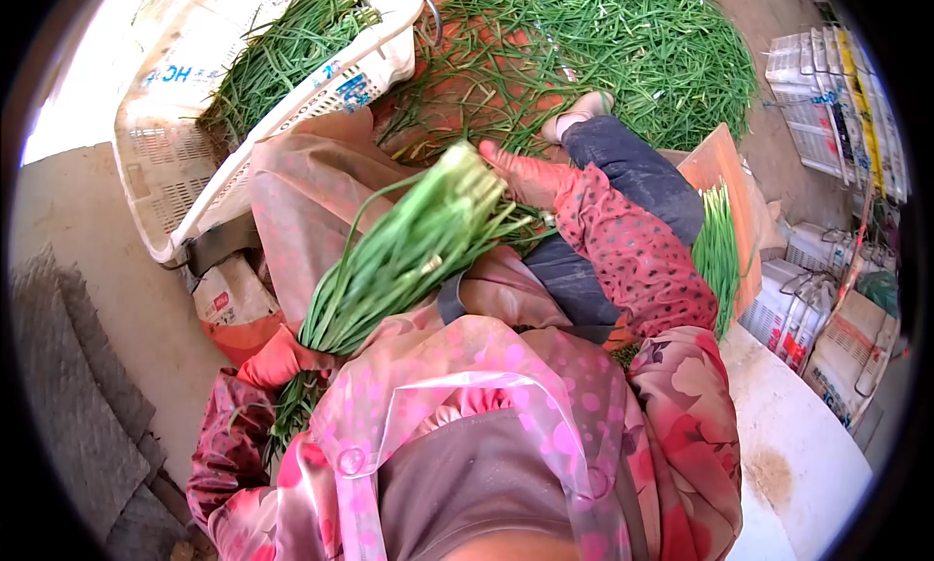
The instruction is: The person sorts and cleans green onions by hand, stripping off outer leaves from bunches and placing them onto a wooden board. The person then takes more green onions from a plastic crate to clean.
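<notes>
A thick bunch of garlic chives (409, 245) lies slantwise across my lap, its pale stem ends pointing up and to the right. My left hand (277, 357), in a reddish glove, is wrapped round the leafy lower end, with some leaf tips hanging below the grip. Beside the stem ends is my right hand (530, 177), also in a reddish glove. Its thumb sticks out, and its other fingers are partly hidden by the bunch. The stem ends look slightly blurred.
A large pile of loose chives (642, 55) covers the floor ahead. To the left, a white plastic basket (175, 162) holds more chives. A bundle of chives (716, 259) stands against an orange board (747, 220) at right. White crates (808, 94) are stacked farther right.
</notes>
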`<state>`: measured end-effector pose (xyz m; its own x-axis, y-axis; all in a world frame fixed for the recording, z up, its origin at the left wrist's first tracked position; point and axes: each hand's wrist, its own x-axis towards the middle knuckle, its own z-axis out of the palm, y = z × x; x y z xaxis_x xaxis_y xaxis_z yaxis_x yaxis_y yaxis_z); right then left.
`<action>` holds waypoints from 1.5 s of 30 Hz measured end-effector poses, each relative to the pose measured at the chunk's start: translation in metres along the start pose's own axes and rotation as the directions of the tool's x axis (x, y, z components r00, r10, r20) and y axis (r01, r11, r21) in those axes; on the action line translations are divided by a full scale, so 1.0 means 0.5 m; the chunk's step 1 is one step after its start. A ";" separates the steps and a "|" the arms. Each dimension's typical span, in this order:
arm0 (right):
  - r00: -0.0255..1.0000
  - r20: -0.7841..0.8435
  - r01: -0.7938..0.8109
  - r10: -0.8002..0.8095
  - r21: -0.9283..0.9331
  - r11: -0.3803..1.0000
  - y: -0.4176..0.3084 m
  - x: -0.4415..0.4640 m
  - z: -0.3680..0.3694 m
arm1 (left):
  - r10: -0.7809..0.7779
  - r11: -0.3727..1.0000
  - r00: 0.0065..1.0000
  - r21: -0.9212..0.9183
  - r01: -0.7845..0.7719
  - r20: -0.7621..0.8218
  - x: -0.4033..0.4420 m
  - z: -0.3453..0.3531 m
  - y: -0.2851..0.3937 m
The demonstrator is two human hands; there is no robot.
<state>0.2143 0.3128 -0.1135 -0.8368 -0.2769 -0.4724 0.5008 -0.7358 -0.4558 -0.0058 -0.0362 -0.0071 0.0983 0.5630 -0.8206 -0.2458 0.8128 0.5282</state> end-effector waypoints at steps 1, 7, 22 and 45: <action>0.998 0.007 0.069 -0.070 0.049 0.996 0.000 0.008 0.005 | -0.024 0.999 1.000 -0.044 0.024 -0.002 -0.003 0.000 -0.004; 0.921 -0.314 -0.383 0.229 -0.627 0.679 -0.054 0.010 0.013 | -0.146 0.949 0.989 -0.285 0.131 -0.032 0.002 0.020 -0.017; 0.586 -0.789 -0.376 -0.184 -0.466 0.801 -0.095 -0.124 -0.254 | -0.109 0.918 0.993 -0.379 0.117 0.043 0.037 0.029 -0.082; 0.823 -0.493 -0.079 -0.281 -0.589 0.804 -0.011 0.015 0.176 | 0.064 0.921 0.983 -0.389 0.008 0.172 0.015 0.040 -0.025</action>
<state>0.1854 0.2604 -0.0481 -0.7202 0.2836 -0.6332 0.5991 -0.2059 -0.7737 0.0175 -0.0392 -0.0153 0.2469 0.6314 -0.7351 -0.6007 0.6950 0.3952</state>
